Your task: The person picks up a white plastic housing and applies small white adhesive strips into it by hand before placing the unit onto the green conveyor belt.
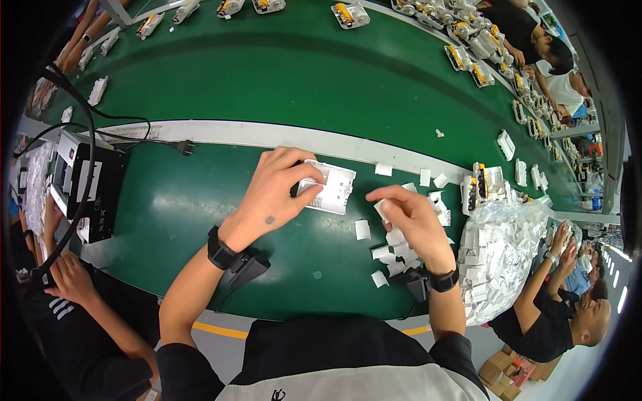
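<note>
Left hand (273, 188), thumb and fingers nearly closed, grips the left side of one rectangular white plastic housing (341, 184) over the green worktop (180, 220), hiding that edge. Right hand (418, 224), half curled, pinches one small white plastic piece (382, 210), partly covered by its fingers. Three loose white pieces (424, 177) lie near the white rail (241, 135); those around the right hand overlap, uncountable. One clear plastic bag (503, 250) stands rightward, its contents indistinct.

We see a green surface (167, 247), a white casing (339, 187), small white pieces (362, 230) at right, yellow-and-white far units (352, 15), and a black-and-white box (112, 177) at left.
</note>
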### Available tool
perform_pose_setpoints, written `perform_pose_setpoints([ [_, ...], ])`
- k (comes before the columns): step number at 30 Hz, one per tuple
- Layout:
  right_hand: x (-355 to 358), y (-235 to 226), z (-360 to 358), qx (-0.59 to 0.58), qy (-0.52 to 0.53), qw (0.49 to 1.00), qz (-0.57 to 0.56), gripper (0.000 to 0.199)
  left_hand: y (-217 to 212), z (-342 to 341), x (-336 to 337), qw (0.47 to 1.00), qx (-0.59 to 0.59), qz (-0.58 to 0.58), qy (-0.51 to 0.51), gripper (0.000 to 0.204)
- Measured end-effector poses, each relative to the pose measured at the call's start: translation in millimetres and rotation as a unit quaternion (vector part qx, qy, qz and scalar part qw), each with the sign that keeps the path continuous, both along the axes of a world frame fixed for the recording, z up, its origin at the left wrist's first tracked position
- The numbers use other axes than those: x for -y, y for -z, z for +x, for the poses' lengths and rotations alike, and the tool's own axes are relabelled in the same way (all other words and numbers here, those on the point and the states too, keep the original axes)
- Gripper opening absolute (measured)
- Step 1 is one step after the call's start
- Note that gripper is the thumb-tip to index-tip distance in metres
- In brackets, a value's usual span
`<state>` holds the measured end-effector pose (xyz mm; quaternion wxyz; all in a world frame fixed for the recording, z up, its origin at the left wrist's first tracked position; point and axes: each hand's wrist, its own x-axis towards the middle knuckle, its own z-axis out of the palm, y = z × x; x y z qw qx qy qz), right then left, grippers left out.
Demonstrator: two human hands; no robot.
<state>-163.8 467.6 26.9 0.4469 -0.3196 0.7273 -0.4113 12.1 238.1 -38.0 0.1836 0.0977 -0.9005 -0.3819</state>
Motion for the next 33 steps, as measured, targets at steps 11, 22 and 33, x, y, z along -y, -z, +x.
perform_pose_setpoints([
  [11,16,5,3,0.182,0.018,0.982,-0.046,0.031,3,2,-2,1.0,-0.026,0.001,-0.017,0.012],
  [22,21,2,-8,0.402,0.041,0.913,-0.046,0.04,6,4,1,0.999,-0.049,0.004,-0.014,0.011],
  [33,34,-2,-8,0.286,-0.084,0.954,-0.034,0.042,8,5,5,0.998,-0.059,0.008,0.003,0.011],
])
